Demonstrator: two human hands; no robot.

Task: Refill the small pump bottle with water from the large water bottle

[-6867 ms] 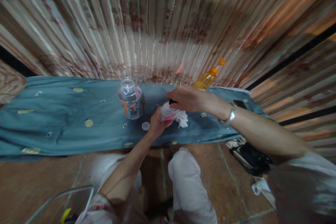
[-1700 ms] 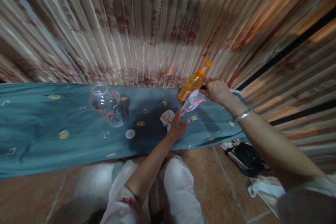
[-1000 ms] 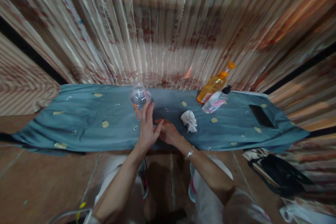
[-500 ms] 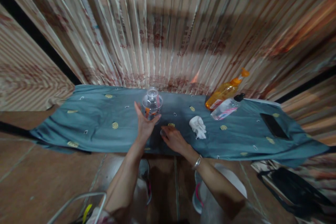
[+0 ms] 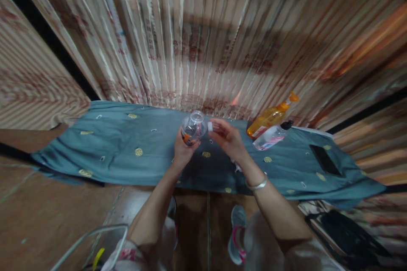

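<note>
My left hand (image 5: 184,150) is wrapped round the side of a clear plastic cup (image 5: 188,129) with orange and dark print. A narrower, round clear top rises above its wide rim. Just right of the cup, my right hand (image 5: 226,135) is raised, its fingers closed on a small white cap-like piece (image 5: 210,126). A small gap separates this piece from the cup. Below my right wrist, a crumpled white tissue (image 5: 237,167) is mostly hidden.
An orange pump bottle (image 5: 267,122) and a clear bottle with a black top (image 5: 270,137) lean at the right. Farther right lies a dark phone (image 5: 326,160). Blue cloth (image 5: 117,144) covers the narrow table; a pleated curtain (image 5: 190,51) hangs behind. A black bag (image 5: 349,237) rests on the floor.
My left hand and the cup have shifted right, and the cup is tilted. My right hand has risen from the cloth to beside the cup, covering much of the tissue.
</note>
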